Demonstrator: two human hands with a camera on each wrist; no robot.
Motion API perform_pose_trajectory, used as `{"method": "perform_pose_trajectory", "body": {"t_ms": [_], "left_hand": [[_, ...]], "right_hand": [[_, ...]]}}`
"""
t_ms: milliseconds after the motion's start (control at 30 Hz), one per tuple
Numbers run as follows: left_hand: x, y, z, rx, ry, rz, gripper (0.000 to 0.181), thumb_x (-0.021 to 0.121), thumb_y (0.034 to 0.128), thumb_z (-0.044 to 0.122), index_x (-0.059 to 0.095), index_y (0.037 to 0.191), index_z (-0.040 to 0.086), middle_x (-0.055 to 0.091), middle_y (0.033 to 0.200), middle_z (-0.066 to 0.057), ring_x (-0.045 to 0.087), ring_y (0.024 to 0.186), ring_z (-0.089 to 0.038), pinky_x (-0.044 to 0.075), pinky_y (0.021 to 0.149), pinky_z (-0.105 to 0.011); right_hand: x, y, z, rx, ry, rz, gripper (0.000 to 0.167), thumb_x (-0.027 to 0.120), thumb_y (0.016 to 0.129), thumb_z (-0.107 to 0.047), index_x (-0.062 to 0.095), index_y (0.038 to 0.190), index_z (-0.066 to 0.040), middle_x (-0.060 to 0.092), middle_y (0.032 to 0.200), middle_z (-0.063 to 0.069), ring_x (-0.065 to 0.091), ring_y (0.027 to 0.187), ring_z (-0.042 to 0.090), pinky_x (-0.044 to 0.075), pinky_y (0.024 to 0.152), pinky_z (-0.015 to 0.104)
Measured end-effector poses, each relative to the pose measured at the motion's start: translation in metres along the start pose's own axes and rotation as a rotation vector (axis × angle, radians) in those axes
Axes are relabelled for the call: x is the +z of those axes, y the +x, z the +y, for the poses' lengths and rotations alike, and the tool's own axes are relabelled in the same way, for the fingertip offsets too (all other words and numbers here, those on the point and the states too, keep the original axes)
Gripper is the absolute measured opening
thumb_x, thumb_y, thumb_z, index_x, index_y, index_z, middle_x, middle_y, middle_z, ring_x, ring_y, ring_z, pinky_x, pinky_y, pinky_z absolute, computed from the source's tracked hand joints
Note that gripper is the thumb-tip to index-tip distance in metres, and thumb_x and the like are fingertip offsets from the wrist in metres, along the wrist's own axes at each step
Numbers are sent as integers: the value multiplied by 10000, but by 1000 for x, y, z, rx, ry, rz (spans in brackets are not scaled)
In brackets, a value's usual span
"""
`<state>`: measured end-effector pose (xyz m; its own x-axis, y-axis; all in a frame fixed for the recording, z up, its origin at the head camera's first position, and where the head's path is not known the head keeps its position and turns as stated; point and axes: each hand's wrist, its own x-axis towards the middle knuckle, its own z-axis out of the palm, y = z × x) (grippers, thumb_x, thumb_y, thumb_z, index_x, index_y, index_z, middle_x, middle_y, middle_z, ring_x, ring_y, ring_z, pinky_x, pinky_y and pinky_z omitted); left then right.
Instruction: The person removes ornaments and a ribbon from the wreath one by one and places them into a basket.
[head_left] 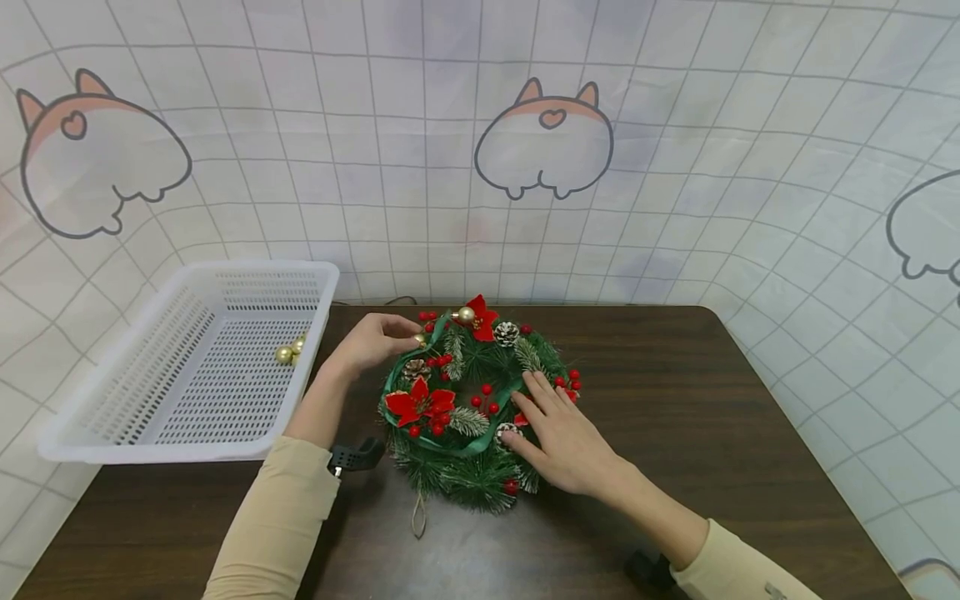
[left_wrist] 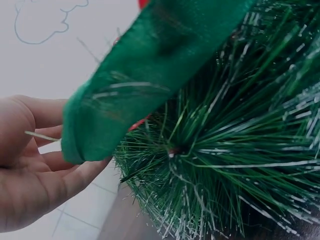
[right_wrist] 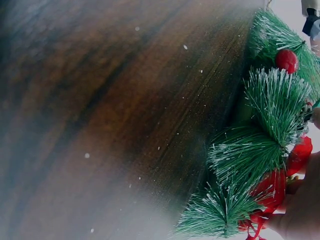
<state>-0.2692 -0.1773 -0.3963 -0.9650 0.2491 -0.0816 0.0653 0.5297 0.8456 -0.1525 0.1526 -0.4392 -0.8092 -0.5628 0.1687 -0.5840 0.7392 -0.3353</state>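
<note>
A green Christmas wreath (head_left: 480,487) lies on the table, with red poinsettias (head_left: 420,402), pine cones, red berries and a loose green ribbon (head_left: 468,447). At its upper left, my left hand (head_left: 371,343) pinches a small gold ball (head_left: 420,340) between thumb and fingers. Another gold ball (head_left: 466,314) sits beside the top poinsettia. The left wrist view has the green ribbon (left_wrist: 135,85) in front of the left fingers, hiding the ball. My right hand (head_left: 562,437) rests on the wreath's right side, fingers extended. In the right wrist view, frosted needles (right_wrist: 277,100) border the table.
A white perforated basket (head_left: 97,429) stands at the left with several gold balls (head_left: 284,355) inside. A twine loop (head_left: 418,517) sticks out below the wreath. The dark wooden table (head_left: 675,367) runs back to a curtain (head_left: 675,167) with a grid pattern.
</note>
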Motion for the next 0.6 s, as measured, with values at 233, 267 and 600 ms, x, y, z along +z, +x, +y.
{"method": "perform_pose_trajectory", "body": {"t_ms": [233,267,600], "left_hand": [[2,0,-1,4,-15,4,346,699,996,129,667,1315,1,644,1295,-208,583,1219,-374,466,1030,-560],[3,1,-1,8,-13,5,344,700,995,128,668,1314,1,648,1291,-206,587,1215,-372,473,1025,-549],[1,-2,0,46,-41,29,334,730,968,108,687,1287,17,691,1221,-176,623,1141,-337,475,1006,-568]], "right_hand": [[0,0,0,1,0,0,718,465,1067,-536,435,1538,5,213,1659,228,118,1548,354,164,1215,558],[0,0,0,2,0,1,717,467,1067,-535,436,1537,5,213,1658,229,118,1548,355,163,1215,559],[1,0,0,4,0,2,716,471,1065,-536,442,1534,4,212,1660,225,117,1549,354,164,1215,561]]}}
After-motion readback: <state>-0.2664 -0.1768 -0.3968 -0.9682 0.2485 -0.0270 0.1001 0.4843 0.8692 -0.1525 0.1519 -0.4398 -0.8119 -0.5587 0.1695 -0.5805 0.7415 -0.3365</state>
